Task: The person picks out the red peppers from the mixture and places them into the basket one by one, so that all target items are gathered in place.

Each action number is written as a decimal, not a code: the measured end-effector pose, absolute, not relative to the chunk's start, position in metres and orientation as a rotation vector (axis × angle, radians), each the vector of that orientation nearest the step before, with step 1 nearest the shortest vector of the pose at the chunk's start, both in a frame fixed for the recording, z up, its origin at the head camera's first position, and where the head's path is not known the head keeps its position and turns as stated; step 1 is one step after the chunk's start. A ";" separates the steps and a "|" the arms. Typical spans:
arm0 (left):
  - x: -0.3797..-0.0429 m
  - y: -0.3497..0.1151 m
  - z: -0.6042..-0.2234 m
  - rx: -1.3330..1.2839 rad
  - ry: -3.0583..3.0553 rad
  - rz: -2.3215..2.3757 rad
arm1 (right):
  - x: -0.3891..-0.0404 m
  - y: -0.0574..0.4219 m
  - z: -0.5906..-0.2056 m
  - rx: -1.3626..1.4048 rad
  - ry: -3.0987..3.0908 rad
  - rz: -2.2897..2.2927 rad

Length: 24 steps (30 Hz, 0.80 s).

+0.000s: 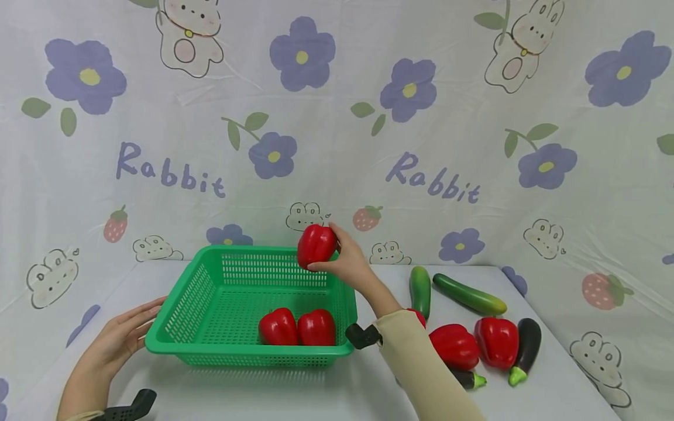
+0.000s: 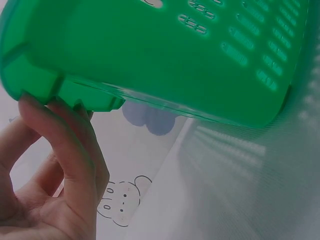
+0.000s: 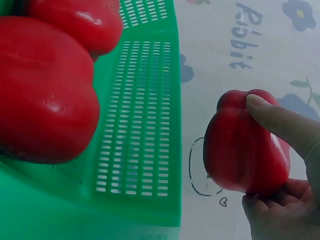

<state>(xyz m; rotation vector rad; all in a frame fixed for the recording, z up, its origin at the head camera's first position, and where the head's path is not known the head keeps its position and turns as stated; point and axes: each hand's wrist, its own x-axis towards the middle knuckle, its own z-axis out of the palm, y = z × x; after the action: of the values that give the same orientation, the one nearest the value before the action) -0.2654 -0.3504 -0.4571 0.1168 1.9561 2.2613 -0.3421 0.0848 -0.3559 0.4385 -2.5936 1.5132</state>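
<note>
My right hand (image 1: 350, 263) pinches a red bell pepper (image 1: 316, 244) between thumb and fingers, above the far right corner of a green plastic basket (image 1: 210, 349). In the right wrist view, the thumb lies on one end of the held bell pepper (image 3: 245, 150) and fingers on the other. Two red bell peppers (image 1: 278, 327) (image 1: 316, 327) sit side by side in the basket's near right part. My left hand (image 1: 120, 336) is at the basket's left side. Its loosely bent fingers (image 2: 65, 125) touch the underside of the rim in the left wrist view.
Right of the basket lie more red bell peppers (image 1: 497, 342), partly behind the right sleeve (image 1: 421, 362). Near them are a cucumber (image 1: 420, 292), a longer green one (image 1: 470, 294) and an eggplant (image 1: 525, 351); another eggplant (image 1: 468, 379) is half hidden. A patterned curtain (image 1: 337, 117) hangs behind the white table (image 1: 253, 397).
</note>
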 end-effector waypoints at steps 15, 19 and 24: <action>-0.265 -0.350 -0.457 0.100 1.943 2.269 | -0.341 0.066 -0.358 0.473 -2.666 1.500; -0.265 -0.350 -0.457 0.089 1.933 2.274 | -0.342 0.062 -0.360 0.500 -2.692 1.495; -0.265 -0.349 -0.458 0.098 1.937 2.273 | -0.344 0.058 -0.364 0.519 -2.726 1.482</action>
<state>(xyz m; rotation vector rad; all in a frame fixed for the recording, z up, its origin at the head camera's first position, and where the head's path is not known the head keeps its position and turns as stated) -0.2648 -0.3494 -0.4576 0.0976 1.9369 2.2730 -0.3436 0.0576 -0.3639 0.5193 -2.7264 1.4818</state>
